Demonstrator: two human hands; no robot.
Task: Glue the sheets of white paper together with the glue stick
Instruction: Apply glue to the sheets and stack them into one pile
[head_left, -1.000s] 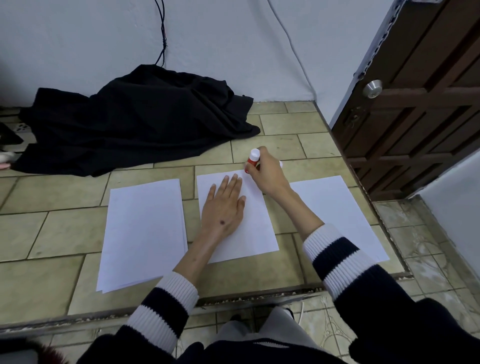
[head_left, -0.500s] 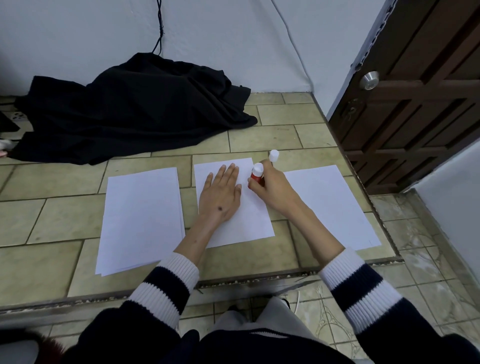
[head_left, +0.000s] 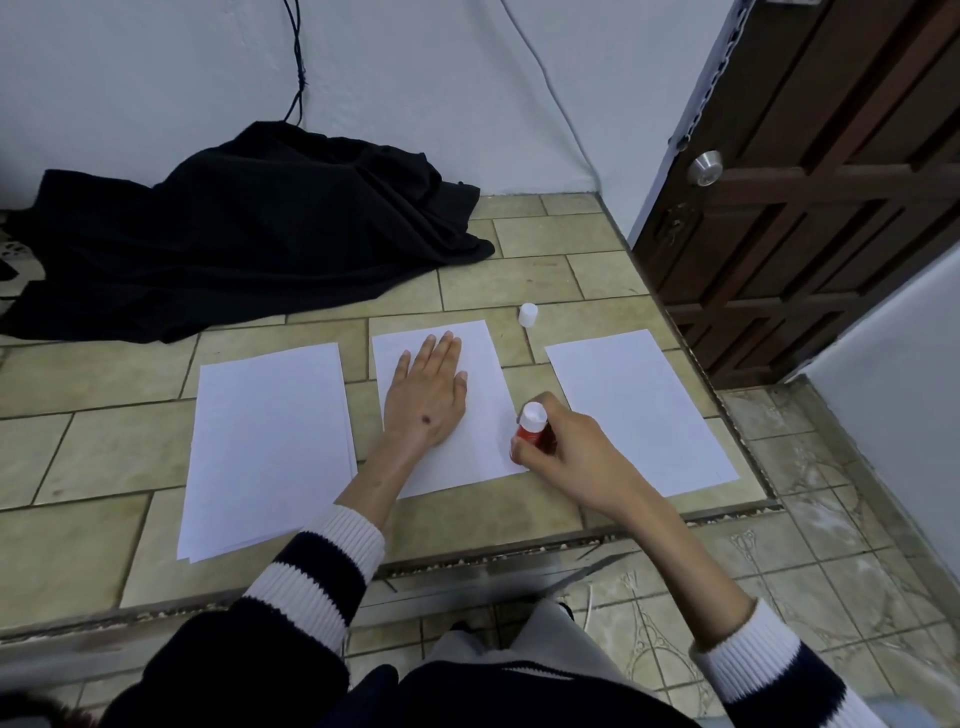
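Three lots of white paper lie on the tiled ledge: a stack (head_left: 270, 447) at the left, a single middle sheet (head_left: 480, 447), and a sheet (head_left: 639, 410) at the right. My left hand (head_left: 428, 395) presses flat on the middle sheet with straight fingers. My right hand (head_left: 558, 449) grips the red glue stick (head_left: 532, 426), holding its lower end down at the middle sheet's right edge near the front corner. The stick's white cap (head_left: 528, 314) stands on the tiles behind the sheets.
A crumpled black cloth (head_left: 244, 234) lies at the back left against the white wall, with a cable (head_left: 297, 67) hanging above it. A dark wooden door (head_left: 810, 197) with a metal knob (head_left: 704, 167) is at the right. The ledge's front edge (head_left: 467, 558) runs below the sheets.
My right hand has drawn the glue stick down the middle sheet's right edge, from the far corner towards the near corner. The left hand stayed pressed on the sheet.
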